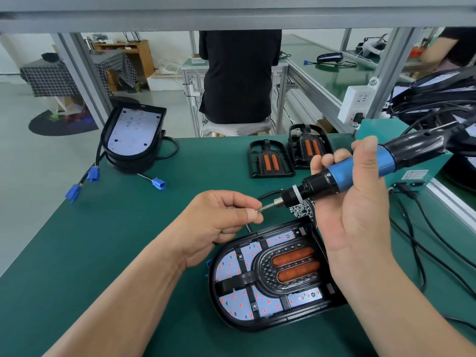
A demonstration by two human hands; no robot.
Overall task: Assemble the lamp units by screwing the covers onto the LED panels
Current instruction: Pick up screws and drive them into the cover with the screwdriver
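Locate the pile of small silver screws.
The pile of small silver screws lies right of centre in the head view, just beyond the near black lamp unit, under the blue-and-black electric screwdriver, beside the right hand.

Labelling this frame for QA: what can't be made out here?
- The screw: head view, mostly hidden by the left hand; seating on the screwdriver bit unclear.
- The screw pile: largely behind the right hand.
- The lamp unit: right edge under the right wrist.
- The screwdriver: cable end cut off by the frame's right edge.
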